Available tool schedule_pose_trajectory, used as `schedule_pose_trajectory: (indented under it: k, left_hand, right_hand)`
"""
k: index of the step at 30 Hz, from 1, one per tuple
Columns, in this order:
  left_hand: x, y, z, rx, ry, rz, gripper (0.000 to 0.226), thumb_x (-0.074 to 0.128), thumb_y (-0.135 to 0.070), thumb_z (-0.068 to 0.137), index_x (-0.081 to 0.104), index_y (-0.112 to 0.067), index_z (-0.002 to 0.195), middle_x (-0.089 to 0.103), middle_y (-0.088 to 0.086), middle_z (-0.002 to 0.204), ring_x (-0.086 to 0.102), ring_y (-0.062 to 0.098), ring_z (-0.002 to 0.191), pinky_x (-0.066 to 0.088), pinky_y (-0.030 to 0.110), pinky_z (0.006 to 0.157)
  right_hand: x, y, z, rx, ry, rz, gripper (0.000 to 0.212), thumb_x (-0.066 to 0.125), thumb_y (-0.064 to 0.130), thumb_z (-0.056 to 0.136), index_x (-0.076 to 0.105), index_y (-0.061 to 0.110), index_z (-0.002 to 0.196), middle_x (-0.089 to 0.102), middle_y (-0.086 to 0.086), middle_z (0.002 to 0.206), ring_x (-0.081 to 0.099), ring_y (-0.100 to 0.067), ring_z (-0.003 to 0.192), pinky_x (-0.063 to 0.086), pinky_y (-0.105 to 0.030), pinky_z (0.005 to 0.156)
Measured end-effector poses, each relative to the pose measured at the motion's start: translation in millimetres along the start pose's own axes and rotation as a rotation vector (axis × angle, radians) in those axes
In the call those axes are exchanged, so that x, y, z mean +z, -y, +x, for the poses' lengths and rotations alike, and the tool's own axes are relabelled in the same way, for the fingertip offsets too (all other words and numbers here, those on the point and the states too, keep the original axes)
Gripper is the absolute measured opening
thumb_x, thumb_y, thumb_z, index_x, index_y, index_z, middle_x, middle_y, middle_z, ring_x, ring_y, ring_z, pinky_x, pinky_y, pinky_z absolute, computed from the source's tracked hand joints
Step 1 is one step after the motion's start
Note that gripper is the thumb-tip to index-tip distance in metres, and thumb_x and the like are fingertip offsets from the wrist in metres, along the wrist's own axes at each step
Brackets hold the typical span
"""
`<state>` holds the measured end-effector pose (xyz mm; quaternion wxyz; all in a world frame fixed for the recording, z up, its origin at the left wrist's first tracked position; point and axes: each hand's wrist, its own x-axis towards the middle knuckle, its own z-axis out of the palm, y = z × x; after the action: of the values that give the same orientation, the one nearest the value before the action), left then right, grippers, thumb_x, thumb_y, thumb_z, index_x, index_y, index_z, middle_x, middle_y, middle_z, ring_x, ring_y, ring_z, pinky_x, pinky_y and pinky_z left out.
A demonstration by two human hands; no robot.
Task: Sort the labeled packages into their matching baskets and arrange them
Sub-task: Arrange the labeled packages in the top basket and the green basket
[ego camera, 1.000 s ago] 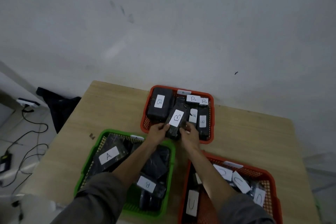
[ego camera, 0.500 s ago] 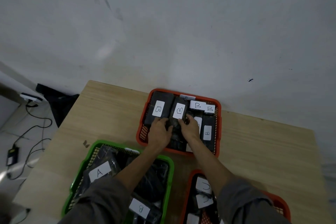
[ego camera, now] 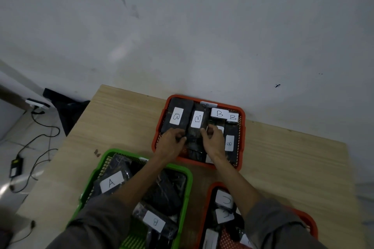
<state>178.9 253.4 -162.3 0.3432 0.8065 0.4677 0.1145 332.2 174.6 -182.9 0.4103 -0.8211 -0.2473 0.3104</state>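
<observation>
Hands of a person reach forward over a light wooden table [ego camera: 125, 119] toward an orange basket [ego camera: 242, 114] that sits at the table's far edge, against a grey wall [ego camera: 182, 26]. This basket holds black wrapped packages, each with a white label marked B. The left hand [ego camera: 171, 143] and right hand [ego camera: 213, 141] lie on either side of one B package [ego camera: 197, 125] standing second from the basket's left wall, just beside another B package [ego camera: 177, 117]. Both hands have fingers curled against the middle package's near end, gripping it between them.

At the table's near edge, on the left, a green basket [ego camera: 189, 180] holds more black packages; one label reads A [ego camera: 111, 182], another reads B [ego camera: 154, 222]. A second orange basket [ego camera: 212, 188] sits at the near right edge, with labels that appear to read C [ego camera: 225, 200]. Grey sleeves [ego camera: 97, 224] cover both forearms near the bottom.

Left of the table, black cables [ego camera: 40, 137] trail across a pale floor.
</observation>
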Motion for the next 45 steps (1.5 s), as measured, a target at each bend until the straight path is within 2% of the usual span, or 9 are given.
schedule_pose_trajectory:
  k: [11, 15, 17, 19, 26, 31, 37, 42, 45]
  left_hand:
    - [-55, 55, -70, 0.013, 0.031, -0.116, 0.016, 0.067, -0.019, 0.09, 0.071, -0.014, 0.105, 0.066, -0.005, 0.083, 0.059, 0.006, 0.064, 0.048, 0.024, 0.065]
    - [-70, 74, -100, -0.044, 0.189, -0.175, 0.023, 0.064, -0.021, 0.092, 0.069, -0.012, 0.113, 0.072, 0.002, 0.088, 0.069, 0.015, 0.077, 0.058, 0.034, 0.073]
    - [-77, 82, -116, -0.022, 0.245, -0.146, 0.022, 0.066, -0.024, 0.091, 0.069, -0.016, 0.111, 0.074, 0.001, 0.096, 0.068, 0.013, 0.087, 0.056, 0.025, 0.078]
    - [-83, 91, -131, 0.021, 0.306, -0.069, 0.024, 0.067, -0.029, 0.089, 0.069, -0.022, 0.112, 0.071, -0.003, 0.099, 0.066, 0.012, 0.091, 0.049, 0.012, 0.073]
    - [-83, 127, -170, 0.504, 0.453, 0.603, 0.078, 0.056, -0.074, 0.069, 0.055, -0.023, 0.129, 0.049, -0.001, 0.123, 0.042, 0.019, 0.116, 0.038, 0.037, 0.096]
    - [-74, 137, -174, 0.608, 0.42, 0.75, 0.063, 0.068, -0.042, 0.079, 0.047, -0.021, 0.135, 0.044, 0.003, 0.137, 0.035, 0.028, 0.131, 0.033, 0.044, 0.106]
    - [-75, 138, -165, 0.518, 0.387, 0.491, 0.06, 0.07, -0.031, 0.081, 0.048, -0.023, 0.136, 0.053, 0.001, 0.13, 0.044, 0.023, 0.121, 0.039, 0.037, 0.101]
    - [-88, 125, -154, 0.299, 0.476, -0.03, 0.07, 0.076, -0.025, 0.081, 0.043, -0.024, 0.142, 0.056, -0.003, 0.135, 0.054, 0.012, 0.121, 0.047, 0.031, 0.101]
    - [-90, 111, -148, 0.157, 0.475, -0.363, 0.049, 0.071, -0.028, 0.088, 0.053, -0.019, 0.132, 0.062, -0.002, 0.125, 0.061, 0.001, 0.109, 0.052, 0.017, 0.086]
  right_hand:
    - [24, 7, -85, -0.149, 0.12, -0.127, 0.018, 0.058, 0.021, 0.099, 0.069, 0.014, 0.112, 0.066, 0.0, 0.104, 0.06, -0.011, 0.094, 0.049, -0.024, 0.083]
    - [41, 12, -120, -0.128, 0.159, -0.131, 0.016, 0.06, 0.023, 0.098, 0.069, 0.018, 0.11, 0.063, 0.011, 0.095, 0.058, -0.001, 0.086, 0.041, -0.009, 0.068]
    - [51, 13, -136, -0.136, 0.196, -0.162, 0.015, 0.061, 0.024, 0.098, 0.069, 0.019, 0.109, 0.062, 0.013, 0.094, 0.054, 0.006, 0.08, 0.038, -0.006, 0.063]
    - [60, 11, -152, -0.151, 0.242, -0.192, 0.014, 0.062, 0.023, 0.097, 0.069, 0.02, 0.107, 0.063, 0.013, 0.095, 0.055, 0.004, 0.081, 0.04, -0.009, 0.067]
    - [74, -17, -212, -0.209, 0.493, -0.454, 0.018, 0.065, 0.037, 0.092, 0.064, 0.019, 0.094, 0.064, 0.002, 0.09, 0.06, -0.013, 0.082, 0.055, -0.04, 0.077]
    - [67, -33, -237, -0.267, 0.55, -0.658, 0.057, 0.07, 0.053, 0.077, 0.055, 0.025, 0.124, 0.053, 0.002, 0.116, 0.055, -0.019, 0.103, 0.051, -0.039, 0.083]
    - [65, -31, -239, -0.245, 0.505, -0.626, 0.062, 0.075, 0.034, 0.08, 0.049, 0.022, 0.135, 0.051, -0.001, 0.125, 0.052, -0.021, 0.116, 0.049, -0.039, 0.092]
    - [64, -19, -237, -0.142, 0.36, -0.37, 0.065, 0.077, 0.03, 0.074, 0.052, 0.023, 0.133, 0.054, 0.004, 0.122, 0.057, -0.015, 0.109, 0.053, -0.031, 0.085]
    - [62, -15, -237, -0.084, 0.287, -0.198, 0.071, 0.076, 0.026, 0.073, 0.048, 0.026, 0.137, 0.057, 0.009, 0.122, 0.059, -0.013, 0.11, 0.056, -0.029, 0.085]
